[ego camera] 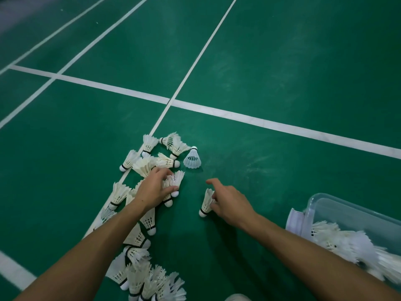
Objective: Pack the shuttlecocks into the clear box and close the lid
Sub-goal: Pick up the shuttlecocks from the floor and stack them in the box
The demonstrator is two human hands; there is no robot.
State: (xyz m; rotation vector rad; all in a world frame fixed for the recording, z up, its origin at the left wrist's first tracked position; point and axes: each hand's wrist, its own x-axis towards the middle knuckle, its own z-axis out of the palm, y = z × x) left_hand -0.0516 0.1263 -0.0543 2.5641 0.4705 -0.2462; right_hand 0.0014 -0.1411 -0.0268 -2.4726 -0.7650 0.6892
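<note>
Head view looks down on a green court floor (271, 61) crossed by white lines, with the clear box (347, 210) as the landmark at the lower right. It sits open and already holds a heap of white shuttlecocks; a white flap just left of it may be the lid, though I cannot tell.

Well left of the box, the left hand (152, 190) curls its fingers round a feathered shuttlecock (173, 183) at the edge of the scattered pile (141, 213) — possibly two, the grip hides that. Nearer the box, the right hand (229, 203) has its forefinger stretched out and the other fingers loosely bent against a lone shuttlecock (206, 203); it touches the feathers but I judge the hold not yet made.

To gather well, each hand should take the birds by the cork end or low on the skirt, so the feathers are not crushed, then carry them right to the box and lay them in.

A bluish plastic shuttlecock (192, 159) lies far left of the box, beyond both hands. Many more trail from the pile toward the viewer. Nothing lies between the hands and the box — only the right forearm crosses that path.
</note>
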